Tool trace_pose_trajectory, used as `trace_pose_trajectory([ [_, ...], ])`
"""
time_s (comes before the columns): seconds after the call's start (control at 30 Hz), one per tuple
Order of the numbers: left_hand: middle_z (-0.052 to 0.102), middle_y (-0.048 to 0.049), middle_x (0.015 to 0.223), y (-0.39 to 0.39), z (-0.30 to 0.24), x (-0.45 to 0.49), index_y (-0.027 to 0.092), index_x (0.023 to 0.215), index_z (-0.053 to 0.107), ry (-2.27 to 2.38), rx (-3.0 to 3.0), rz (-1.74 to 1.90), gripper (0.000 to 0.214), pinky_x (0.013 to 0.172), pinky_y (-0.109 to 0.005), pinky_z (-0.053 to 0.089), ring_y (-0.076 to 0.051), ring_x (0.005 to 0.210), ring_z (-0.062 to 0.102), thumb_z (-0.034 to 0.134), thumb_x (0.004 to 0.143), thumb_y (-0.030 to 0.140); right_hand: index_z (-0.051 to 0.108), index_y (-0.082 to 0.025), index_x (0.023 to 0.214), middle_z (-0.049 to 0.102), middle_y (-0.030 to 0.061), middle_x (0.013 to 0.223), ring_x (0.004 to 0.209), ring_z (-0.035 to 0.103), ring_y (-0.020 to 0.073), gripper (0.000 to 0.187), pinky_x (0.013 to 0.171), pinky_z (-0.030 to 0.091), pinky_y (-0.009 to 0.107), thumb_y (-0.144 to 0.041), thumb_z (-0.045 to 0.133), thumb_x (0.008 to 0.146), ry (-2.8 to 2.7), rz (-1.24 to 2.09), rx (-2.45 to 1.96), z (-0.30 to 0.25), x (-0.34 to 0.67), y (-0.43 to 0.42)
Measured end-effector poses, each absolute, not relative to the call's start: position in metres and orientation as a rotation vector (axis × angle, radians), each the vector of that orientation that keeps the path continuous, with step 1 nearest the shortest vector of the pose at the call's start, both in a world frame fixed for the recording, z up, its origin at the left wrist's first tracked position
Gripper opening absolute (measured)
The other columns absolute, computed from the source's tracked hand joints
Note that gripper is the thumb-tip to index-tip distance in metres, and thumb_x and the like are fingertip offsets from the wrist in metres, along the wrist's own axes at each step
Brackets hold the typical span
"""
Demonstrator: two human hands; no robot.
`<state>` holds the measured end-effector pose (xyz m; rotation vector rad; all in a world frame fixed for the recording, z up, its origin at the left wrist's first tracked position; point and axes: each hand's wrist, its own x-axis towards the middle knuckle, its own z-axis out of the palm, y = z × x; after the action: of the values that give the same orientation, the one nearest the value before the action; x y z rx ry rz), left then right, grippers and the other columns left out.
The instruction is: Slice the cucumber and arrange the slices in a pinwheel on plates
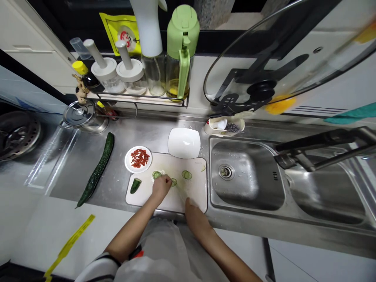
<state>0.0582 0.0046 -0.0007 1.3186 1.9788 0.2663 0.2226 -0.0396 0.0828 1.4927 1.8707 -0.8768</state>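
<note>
A pale cutting board (194,192) lies on the steel counter beside the sink. My left hand (161,186) rests on it with fingers curled down over cucumber slices (156,174). My right hand (194,213) is closed at the board's near edge, and a faint, blurred knife blade (179,190) runs from it toward my left hand. More slices (186,174) lie to the right on the board. A cucumber end piece (135,185) sits at the board's left.
A whole cucumber (98,169) lies left of the board. A small plate of red berries (138,158) and an empty white dish (184,143) stand behind it. The sink (243,176) is to the right, bottles on a rack (141,98) behind, and a glass lid (282,51) overhead.
</note>
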Motion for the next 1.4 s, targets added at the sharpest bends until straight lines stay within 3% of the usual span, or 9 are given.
trace_pose_trajectory([
  [0.27,0.067,-0.0021,0.071,0.002,0.000,0.059,0.019,0.076,0.069,1.986,1.349,0.282,0.018,0.060,-0.023,0.034,-0.012,0.064,0.056,0.052,0.080,0.022,0.039,-0.005,0.137,0.068,0.0202,0.103,0.095,0.067,0.0240,0.053,0.075,0.052,0.030,0.000,0.021,0.087,1.816,-0.910,1.501,0.079,0.241,-0.053],
  [0.47,0.063,0.0005,0.066,-0.003,0.009,0.049,0.019,0.072,0.065,1.961,1.472,0.440,0.017,0.061,-0.020,0.034,-0.010,0.062,0.053,0.051,0.080,0.022,0.047,-0.011,0.126,0.069,0.0164,0.101,0.094,0.067,0.0233,0.050,0.072,0.051,0.030,0.003,0.022,0.085,1.813,-0.931,1.512,0.077,0.254,-0.049],
  [0.63,0.062,0.0020,0.063,-0.005,0.012,0.023,0.019,0.069,0.064,2.052,1.356,0.577,0.021,0.060,-0.019,0.035,-0.010,0.058,0.053,0.051,0.081,0.031,0.044,-0.011,0.129,0.068,0.0159,0.101,0.093,0.067,0.0226,0.051,0.072,0.048,0.028,0.003,0.024,0.083,1.806,-0.966,1.517,0.074,0.256,-0.050],
  [1.03,0.061,0.0024,0.060,-0.003,0.009,-0.006,0.019,0.070,0.067,2.184,1.222,0.550,0.022,0.064,-0.021,0.037,-0.012,0.061,0.056,0.049,0.077,0.029,0.041,-0.013,0.134,0.068,0.0149,0.103,0.095,0.066,0.0211,0.056,0.072,0.046,0.025,0.002,0.028,0.081,1.767,-0.989,1.525,0.068,0.258,-0.049],
  [1.23,0.064,0.0012,0.066,-0.003,0.005,-0.006,0.019,0.075,0.066,2.191,1.221,0.524,0.019,0.067,-0.022,0.039,-0.013,0.064,0.058,0.048,0.077,0.026,0.042,-0.013,0.134,0.068,0.0146,0.103,0.095,0.066,0.0219,0.056,0.073,0.047,0.027,0.001,0.026,0.082,1.784,-0.989,1.534,0.071,0.258,-0.048],
  [1.4,0.067,-0.0032,0.082,-0.001,0.004,-0.004,0.018,0.096,0.066,2.255,1.226,0.566,0.025,0.076,-0.026,0.043,-0.016,0.074,0.060,0.051,0.076,0.024,0.039,-0.014,0.137,0.069,0.0144,0.102,0.094,0.066,0.0211,0.055,0.072,0.048,0.026,0.000,0.030,0.084,1.801,-1.004,1.523,0.066,0.261,-0.050],
])
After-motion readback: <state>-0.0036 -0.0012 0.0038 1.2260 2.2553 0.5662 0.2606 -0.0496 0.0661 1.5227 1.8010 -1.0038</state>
